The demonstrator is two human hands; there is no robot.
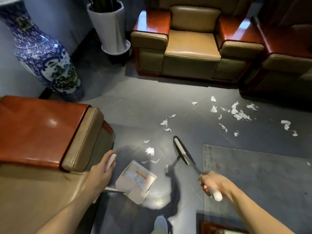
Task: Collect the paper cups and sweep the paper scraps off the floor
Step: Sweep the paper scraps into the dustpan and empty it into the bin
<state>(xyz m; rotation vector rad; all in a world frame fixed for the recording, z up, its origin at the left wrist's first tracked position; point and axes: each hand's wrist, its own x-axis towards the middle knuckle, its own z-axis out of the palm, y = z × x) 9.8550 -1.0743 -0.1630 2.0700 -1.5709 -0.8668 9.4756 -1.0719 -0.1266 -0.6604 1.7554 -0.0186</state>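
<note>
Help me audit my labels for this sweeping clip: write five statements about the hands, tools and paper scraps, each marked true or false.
1. The left hand holds the dustpan by its handle. True.
2. The dustpan is empty. False: torn paper already lies in it.
3. The right hand grips the broom by its handle. True.
4. All the scraps lie on the rug. False: nearly all lie on the bare floor, between the broom and the armchairs.
5. A paper cup stands on the seat of the armchair. False: no cup shows on that seat.
</note>
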